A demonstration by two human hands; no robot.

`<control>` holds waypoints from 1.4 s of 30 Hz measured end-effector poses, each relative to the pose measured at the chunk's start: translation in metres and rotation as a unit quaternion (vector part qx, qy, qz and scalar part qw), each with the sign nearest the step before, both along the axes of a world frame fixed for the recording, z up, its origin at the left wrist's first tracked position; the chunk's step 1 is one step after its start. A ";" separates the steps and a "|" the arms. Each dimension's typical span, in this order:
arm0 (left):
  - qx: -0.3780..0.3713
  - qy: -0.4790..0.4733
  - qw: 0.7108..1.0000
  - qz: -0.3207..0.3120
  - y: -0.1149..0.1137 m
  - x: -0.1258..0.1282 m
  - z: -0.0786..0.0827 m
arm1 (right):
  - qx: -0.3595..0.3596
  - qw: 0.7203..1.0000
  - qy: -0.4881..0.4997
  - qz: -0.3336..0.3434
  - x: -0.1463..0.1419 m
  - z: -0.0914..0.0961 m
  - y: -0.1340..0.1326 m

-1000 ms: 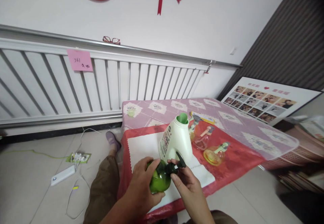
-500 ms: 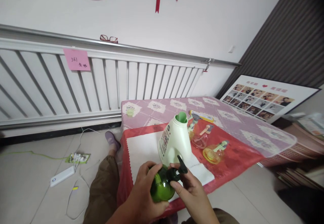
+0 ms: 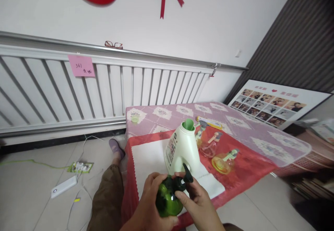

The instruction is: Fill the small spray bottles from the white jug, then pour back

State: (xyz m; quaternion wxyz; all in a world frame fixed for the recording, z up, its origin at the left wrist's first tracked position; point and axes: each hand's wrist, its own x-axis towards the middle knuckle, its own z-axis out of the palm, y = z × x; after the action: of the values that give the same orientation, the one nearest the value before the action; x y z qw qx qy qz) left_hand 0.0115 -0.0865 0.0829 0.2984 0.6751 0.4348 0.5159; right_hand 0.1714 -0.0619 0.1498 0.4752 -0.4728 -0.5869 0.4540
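Observation:
A round green spray bottle (image 3: 167,199) with a black trigger head (image 3: 184,180) is held over the near edge of the table. My left hand (image 3: 150,206) is wrapped round the bottle's body. The fingers of my right hand (image 3: 197,203) are closed on the black head. Just behind stands a big white detergent bottle (image 3: 182,147) with an open green spout. To its right on the red cloth (image 3: 245,161) lie a pink spray bottle (image 3: 208,147) and a yellow one (image 3: 221,163).
A white cloth (image 3: 148,158) covers the table's near left part. A small green cap (image 3: 135,118) sits at the far left corner and a yellow tube (image 3: 208,122) further back. Cables and a power bank (image 3: 64,186) lie on the floor. A photo board (image 3: 273,104) leans at right.
The green bottle and both hands have dropped a little lower and nearer to me; the camera view shifted slightly. The grip on body and head is the same.

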 end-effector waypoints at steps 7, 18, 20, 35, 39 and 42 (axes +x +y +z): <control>0.064 0.115 0.989 0.071 -0.005 -0.001 -0.008 | 0.033 0.997 -0.039 -0.054 -0.026 -0.008 0.000; 0.026 0.115 0.991 0.067 -0.001 -0.002 -0.005 | -0.026 0.999 0.046 0.002 -0.024 -0.005 -0.011; 0.013 0.108 0.992 0.066 -0.001 -0.003 -0.005 | -0.039 0.998 0.040 0.027 -0.021 -0.006 -0.011; 0.015 0.090 0.993 0.071 0.004 0.000 -0.019 | -0.017 0.995 0.091 -0.033 -0.036 -0.015 -0.007; -0.021 0.088 0.994 0.062 0.009 -0.003 -0.017 | -0.026 0.996 0.081 -0.017 -0.032 -0.015 -0.004; -0.037 0.079 0.995 0.044 0.010 -0.003 -0.021 | 0.002 0.998 0.060 -0.026 -0.032 -0.017 0.001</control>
State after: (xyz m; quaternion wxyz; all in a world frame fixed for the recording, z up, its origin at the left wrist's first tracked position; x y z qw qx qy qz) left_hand 0.0082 -0.0764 0.0624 0.2654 0.6821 0.5052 0.4573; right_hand 0.1390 -0.0605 0.1326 0.5226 -0.4590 -0.5453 0.4678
